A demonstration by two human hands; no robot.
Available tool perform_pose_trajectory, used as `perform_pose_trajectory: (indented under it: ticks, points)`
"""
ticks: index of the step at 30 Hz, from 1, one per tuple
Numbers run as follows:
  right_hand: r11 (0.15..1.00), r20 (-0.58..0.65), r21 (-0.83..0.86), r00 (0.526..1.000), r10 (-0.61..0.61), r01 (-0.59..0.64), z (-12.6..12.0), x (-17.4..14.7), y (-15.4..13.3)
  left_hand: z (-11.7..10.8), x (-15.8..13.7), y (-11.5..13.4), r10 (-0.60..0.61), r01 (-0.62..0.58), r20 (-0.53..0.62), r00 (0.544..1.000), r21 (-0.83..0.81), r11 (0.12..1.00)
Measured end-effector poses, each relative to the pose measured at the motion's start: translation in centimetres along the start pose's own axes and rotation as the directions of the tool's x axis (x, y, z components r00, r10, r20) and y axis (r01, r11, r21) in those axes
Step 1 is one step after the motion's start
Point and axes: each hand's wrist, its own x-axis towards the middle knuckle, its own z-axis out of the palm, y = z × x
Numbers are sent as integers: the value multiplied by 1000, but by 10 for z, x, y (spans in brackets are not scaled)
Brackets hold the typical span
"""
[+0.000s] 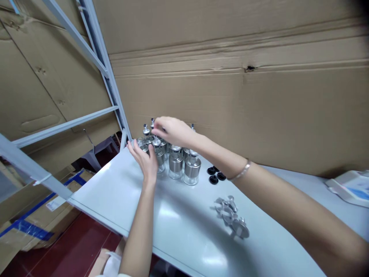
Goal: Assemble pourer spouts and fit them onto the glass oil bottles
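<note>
My left hand (145, 159) is raised at the left end of a group of glass bottles, its fingers and thumb spread apart. A glass bottle (160, 158) with a metal band and a silver lid (156, 141) stands just right of its thumb. My right hand (173, 130) reaches across from the right over the bottles. Its fingers are curled together just above that silver lid; what they hold, if anything, is hidden. Two more banded bottles stand in front, a middle one (175, 163) and a right one (192, 169). My right hand and forearm partly cover the bottles behind.
Several black round pieces (213, 179) lie right of the bottles on the white table (173, 231). Nearer are loose silver lids (230, 215). A white device (350, 188) sits at the far right. Cardboard (230, 104) rises behind; a metal frame (109, 77) stands at the left.
</note>
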Motion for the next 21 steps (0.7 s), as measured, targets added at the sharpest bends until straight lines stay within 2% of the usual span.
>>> perform_pose_trajectory:
  ticks: [1,2,4,6,7,8,10,12,15,18,19,21]
  points:
    - [994,-124,112,992,21,-7,-6,-9,4,0,-3,4,86,-88,-55,995,-34,996]
    - [977,-260,213,963,67,-10,-9,-20,9,1,-6,9,168,-176,-102,981,-76,982]
    - [920,-464,391,856,230,-35,-8,-45,19,7,-16,17,282,-299,-113,953,-180,937]
    - [840,-512,532,751,417,-104,2,-72,27,15,-27,23,350,-339,-12,937,-279,898]
    - [802,-498,584,723,479,-129,11,-84,30,20,-33,26,376,-344,52,925,-302,889]
    - [773,-476,616,711,517,-150,20,-95,31,24,-38,27,397,-350,108,912,-304,886]
    - [735,-423,654,719,551,-179,40,-110,30,30,-44,27,429,-376,178,886,-265,888]
    - [736,-416,654,730,542,-174,58,-117,27,32,-46,25,451,-408,209,868,-218,886]
    - [750,-466,634,683,563,-186,80,-117,22,31,-44,23,479,-441,223,849,-198,875]
    - [776,-519,605,651,554,-179,97,-114,23,25,-40,22,497,-460,195,846,-205,864]
    - [797,-535,580,657,531,-172,102,-114,25,22,-37,21,494,-461,160,855,-203,864]
    - [838,-559,519,675,482,-169,109,-114,28,14,-23,19,433,-419,39,901,-184,889]
